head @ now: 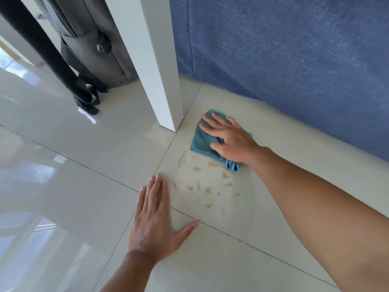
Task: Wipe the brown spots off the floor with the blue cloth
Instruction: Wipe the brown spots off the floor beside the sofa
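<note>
A folded blue cloth (pixel 201 139) lies flat on the glossy cream floor tile (pixel 263 209). My right hand (pixel 229 140) presses down on it with fingers spread, thumb tucked into a fold. Several brown spots (pixel 207 184) are smeared over the tile just in front of the cloth, between my two hands. My left hand (pixel 154 220) rests flat on the floor to the left of the spots, fingers together, thumb out, holding nothing.
A white post (pixel 162 66) stands on the floor just left of the cloth. Blue upholstered furniture (pixel 294 51) runs along the far right. A grey bag (pixel 94 45) and a dark pole (pixel 50 51) stand at the back left. Tile joints cross near my left hand.
</note>
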`<state>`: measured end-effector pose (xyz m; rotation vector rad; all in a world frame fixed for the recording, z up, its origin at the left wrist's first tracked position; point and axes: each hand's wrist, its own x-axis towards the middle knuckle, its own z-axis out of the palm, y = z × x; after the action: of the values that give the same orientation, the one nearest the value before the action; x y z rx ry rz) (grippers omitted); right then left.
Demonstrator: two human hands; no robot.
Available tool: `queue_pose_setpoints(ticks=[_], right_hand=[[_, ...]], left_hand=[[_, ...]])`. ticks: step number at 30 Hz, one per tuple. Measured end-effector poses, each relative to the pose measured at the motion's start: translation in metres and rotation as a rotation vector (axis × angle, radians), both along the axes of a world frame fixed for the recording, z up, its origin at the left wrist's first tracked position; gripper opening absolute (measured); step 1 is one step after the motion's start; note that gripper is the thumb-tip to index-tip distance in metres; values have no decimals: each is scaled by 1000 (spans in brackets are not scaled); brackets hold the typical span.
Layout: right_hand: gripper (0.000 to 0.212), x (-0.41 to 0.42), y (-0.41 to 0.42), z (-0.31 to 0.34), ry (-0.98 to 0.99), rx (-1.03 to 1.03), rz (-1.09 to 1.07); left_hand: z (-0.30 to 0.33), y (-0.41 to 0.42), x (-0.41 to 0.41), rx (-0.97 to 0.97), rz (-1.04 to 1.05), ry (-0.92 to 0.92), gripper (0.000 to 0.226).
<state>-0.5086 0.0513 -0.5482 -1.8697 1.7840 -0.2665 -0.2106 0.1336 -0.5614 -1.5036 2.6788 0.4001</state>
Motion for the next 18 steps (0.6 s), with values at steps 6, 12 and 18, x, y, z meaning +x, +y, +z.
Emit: queue_pose_setpoints(ticks=[6,12,18], right_hand=[[62,-14,42,-6,199,-25,44],[66,-15,105,-5,362,131,-149],[68,20,125,-11,384,163,-442]], left_hand=[[1,-2,-1,-10,14,3,126],[1,3,0,-5,28,23,126],[3,1,-1,15,38,38,127]])
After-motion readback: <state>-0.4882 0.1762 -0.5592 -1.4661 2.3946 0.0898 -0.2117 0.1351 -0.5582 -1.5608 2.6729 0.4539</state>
